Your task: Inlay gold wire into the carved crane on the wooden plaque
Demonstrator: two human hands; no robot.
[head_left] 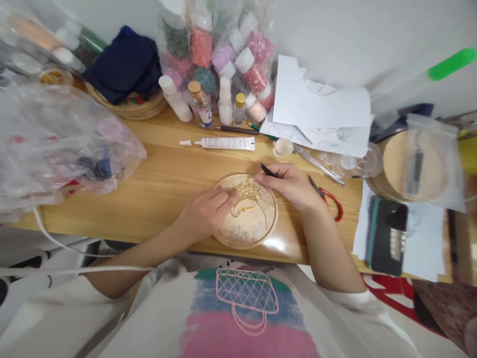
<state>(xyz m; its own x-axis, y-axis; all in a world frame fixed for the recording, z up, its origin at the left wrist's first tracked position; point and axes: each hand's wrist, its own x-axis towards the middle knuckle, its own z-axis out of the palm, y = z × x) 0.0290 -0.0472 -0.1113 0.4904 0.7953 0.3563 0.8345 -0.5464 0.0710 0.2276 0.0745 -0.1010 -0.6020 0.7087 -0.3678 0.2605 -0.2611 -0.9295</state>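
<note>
A round pale wooden plaque [244,238] lies near the table's front edge. It carries a crane outlined in gold wire [244,210], with drawn feather and wave lines around it. My left hand [204,211] rests over the plaque's left side, fingers bent and close together, their tips on the gold wirework; whatever they pinch, if anything, is hidden. Dark tweezers [268,170] are gripped in my right hand [292,185], which is closed at the plaque's upper right edge. Just right of that hand lie scissors with red handles [337,204].
A white glue tube [229,143] and small cup [283,147] lie behind the plaque. Bottles [201,104] and bagged jars [257,77] line the wall. Plastic bags [63,144] crowd the left. Papers [324,112], a craft knife [320,166] and a phone [387,236] are rightward.
</note>
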